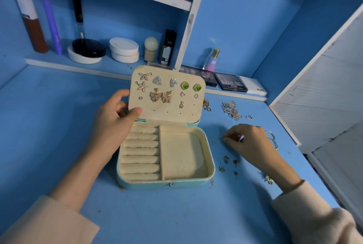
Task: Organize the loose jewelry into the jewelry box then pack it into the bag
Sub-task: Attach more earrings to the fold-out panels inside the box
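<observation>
An open teal jewelry box (165,183) with cream lining stands in the middle of the blue desk. Its raised lid panel (167,114) carries several earrings pinned in rows. My left hand (115,114) grips the lid panel's left edge, thumb on the front. My right hand (249,139) is down on the desk to the right of the box, fingertips pinching a small piece of jewelry. Loose small earrings (229,165) lie below that hand. A tangle of chains (233,111) lies further back. Thin bangles (272,137) lie beside my right hand. No bag is in view.
A low shelf behind the box holds compacts (88,48), white jars (124,49), tubes and bottles. A perfume bottle (212,60) and eyeshadow palettes (229,82) sit at the back right. A white panel (322,106) borders the desk's right edge.
</observation>
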Demonstrator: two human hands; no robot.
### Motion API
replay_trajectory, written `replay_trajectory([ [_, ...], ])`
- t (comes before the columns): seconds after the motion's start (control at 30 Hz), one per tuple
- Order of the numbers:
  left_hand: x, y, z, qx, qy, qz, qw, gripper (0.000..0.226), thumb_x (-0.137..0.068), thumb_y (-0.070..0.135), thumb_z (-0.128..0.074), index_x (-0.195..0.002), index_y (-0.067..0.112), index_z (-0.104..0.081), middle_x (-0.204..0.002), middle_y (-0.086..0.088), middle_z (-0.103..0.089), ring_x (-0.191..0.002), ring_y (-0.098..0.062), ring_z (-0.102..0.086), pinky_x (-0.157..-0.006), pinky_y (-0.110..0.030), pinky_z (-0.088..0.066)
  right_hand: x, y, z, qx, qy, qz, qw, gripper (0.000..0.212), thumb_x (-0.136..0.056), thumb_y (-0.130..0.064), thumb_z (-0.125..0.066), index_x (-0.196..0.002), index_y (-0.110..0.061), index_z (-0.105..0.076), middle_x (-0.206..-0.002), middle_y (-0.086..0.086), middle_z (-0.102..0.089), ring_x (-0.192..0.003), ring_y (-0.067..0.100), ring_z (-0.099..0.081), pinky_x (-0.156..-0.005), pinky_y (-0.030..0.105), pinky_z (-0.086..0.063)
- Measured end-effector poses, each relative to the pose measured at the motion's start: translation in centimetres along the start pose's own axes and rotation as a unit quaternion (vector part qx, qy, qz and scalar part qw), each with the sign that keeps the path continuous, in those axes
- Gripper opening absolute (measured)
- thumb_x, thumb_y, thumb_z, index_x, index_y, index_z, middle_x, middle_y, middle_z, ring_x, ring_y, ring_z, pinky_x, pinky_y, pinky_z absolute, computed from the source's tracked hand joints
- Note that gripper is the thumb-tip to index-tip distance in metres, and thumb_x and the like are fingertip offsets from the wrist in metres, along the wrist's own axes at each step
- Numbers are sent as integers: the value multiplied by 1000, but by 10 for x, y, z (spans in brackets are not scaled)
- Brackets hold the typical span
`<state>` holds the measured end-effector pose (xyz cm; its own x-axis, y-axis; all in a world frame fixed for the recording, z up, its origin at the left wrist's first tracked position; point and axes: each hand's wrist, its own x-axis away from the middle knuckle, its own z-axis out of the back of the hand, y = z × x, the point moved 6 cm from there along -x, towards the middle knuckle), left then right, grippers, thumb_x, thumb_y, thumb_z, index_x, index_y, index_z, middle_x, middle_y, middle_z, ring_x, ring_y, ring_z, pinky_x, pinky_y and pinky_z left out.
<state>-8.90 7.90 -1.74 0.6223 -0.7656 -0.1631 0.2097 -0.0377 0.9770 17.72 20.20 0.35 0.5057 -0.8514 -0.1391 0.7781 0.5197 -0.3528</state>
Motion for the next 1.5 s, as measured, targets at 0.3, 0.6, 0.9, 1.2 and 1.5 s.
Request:
replay_trajectory([
  [0.3,0,-1,0,-1,-2,2,1000,31,-85,7,-65,-98,34,-56,-86,-1,-70,-86,-41,-60,-80,-46,-48,12,-2,5,6,33,55,998,15,-77,-1,-71,-81,-14,-77,-70,-8,-62,-61,-1,-56,-69,5,-41],
  [0.6,-1,-1,0,1,-1,3,1000,29,-85,6,-65,-99,31,-57,-87,0,-71,-87,-42,-60,-80,-47,-49,7,2,6,-25,31,24,999,9,-79,-9,-72,-86,-13,-76,-74,-6,-66,-67,0,-57,-69,1,-39],
  [0.9,0,2,-1,6,1,0,1000,33,-85,5,-64,-88,37,-55,-86,0,-70,-87,-42,-59,-80,-45,-48,0,-2,3,-19,-17,30,999,6,-81,-11,-69,-78,-15,-72,-68,-17,-59,-65,-2,-56,-63,5,-41],
  [1.2,2,0,1,1,7,-6,1000,31,-85,4,-64,-92,34,-57,-82,-3,-69,-73,-27,-57,-69,-30,-44,-40,-78,57,-175,95,136,971,9,-90,-11,-59,-84,-18,-62,-92,-5,-67,-84,14,-63,-81,29,-50],
  [1.5,15,19,14,-128,93,-10,987,39,-85,12,-66,-120,27,-58,-99,11,-61,-86,-15,-53,-76,-25,-39,-65,-120,45,-202,-16,173,964,10,-95,-8,-45,-95,-9,-55,-92,11,-68,-84,36,-61,-74,42,-49],
])
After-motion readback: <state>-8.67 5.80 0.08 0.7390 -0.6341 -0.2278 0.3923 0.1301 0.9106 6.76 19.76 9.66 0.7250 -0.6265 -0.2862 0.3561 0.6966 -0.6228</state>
